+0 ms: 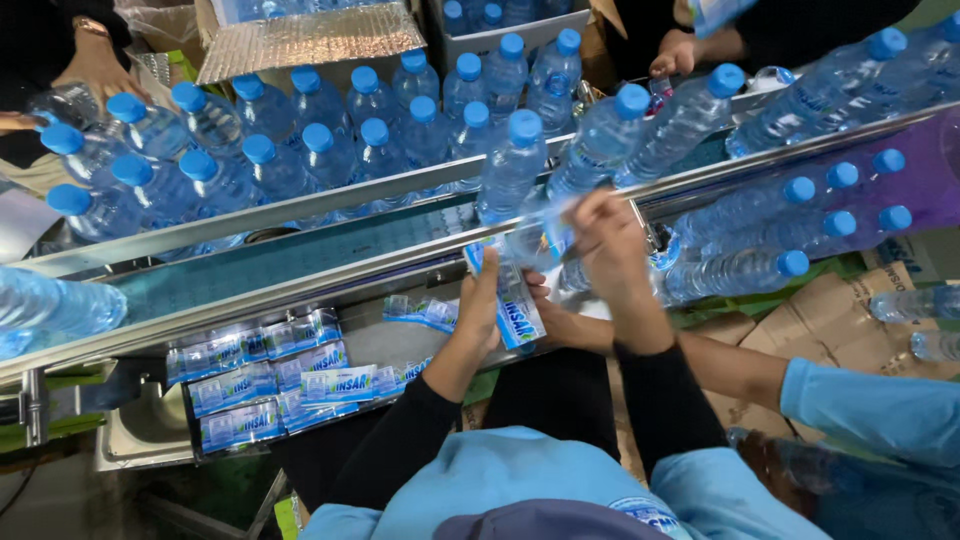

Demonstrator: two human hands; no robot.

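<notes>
My left hand grips a blue-and-white plastic label sleeve at the near rail of the conveyor. My right hand is closed on the upper end of that sleeve, beside the base of a clear water bottle with a blue cap that leans over the belt. Both of my forearms are in black sleeves. A second bottle leans just right of it. A co-worker's bare forearm with a light blue sleeve reaches in from the right under my right arm.
Several blue-capped bottles stand packed behind the belt, and more lie stacked at the right. A tray of stacked label sleeves sits below the rail. Other people's hands work at the far side. Cardboard lies at right.
</notes>
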